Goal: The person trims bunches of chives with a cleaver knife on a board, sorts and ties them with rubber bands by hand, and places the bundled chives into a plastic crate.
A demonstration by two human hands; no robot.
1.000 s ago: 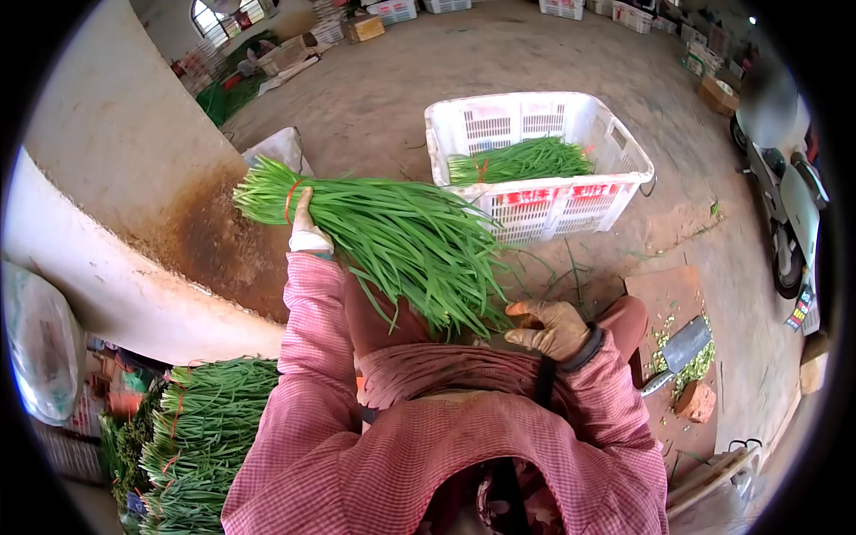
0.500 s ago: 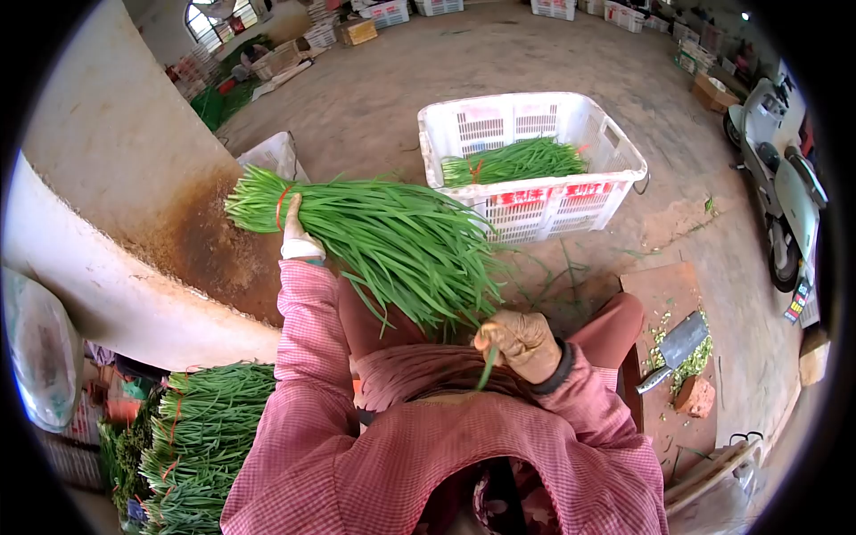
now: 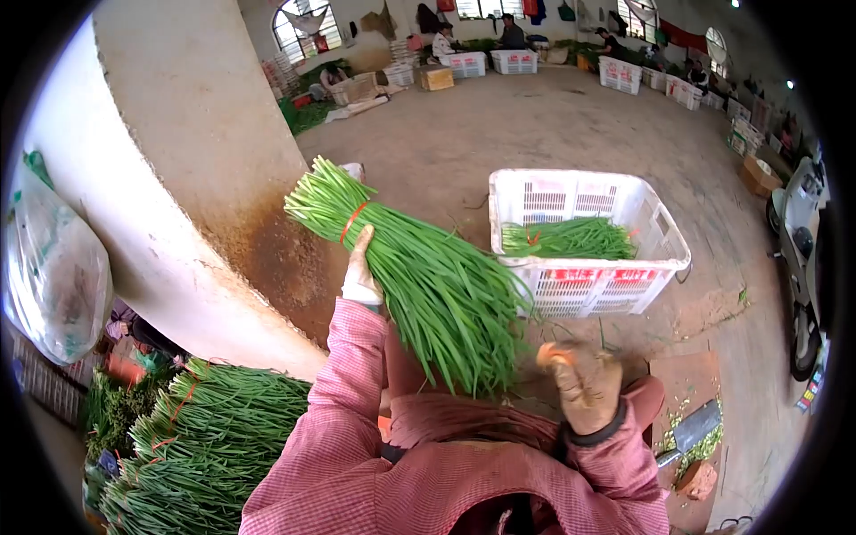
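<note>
My left hand [image 3: 361, 272], in a pale glove, is wrapped round a thick bunch of garlic chives [image 3: 446, 294]. An orange band [image 3: 353, 221] circles the bunch near its pale cut ends, just above that hand. The stems point up and left, and the green leaves fan down toward my lap. To the right of the leaf tips is my right hand [image 3: 588, 388], in a brown, soiled glove with orange at a fingertip. Motion smears its fingers, and I cannot make out anything in them. It is apart from the bunch.
A white plastic crate [image 3: 588, 285] holds another chive bunch [image 3: 571, 239]. At the lower right, a cleaver [image 3: 697, 426] and a brick [image 3: 697, 480] lie on a board with trimmings. Stacked chives [image 3: 214, 437] stand lower left, beside a pillar [image 3: 196, 125]. A scooter [image 3: 802, 241] is at the right.
My view has tilted upward. The chive bunch now slants more steeply, leaves downward. My right hand has moved right, away from the leaf tips, and the green leaf it pinched no longer shows there.
</note>
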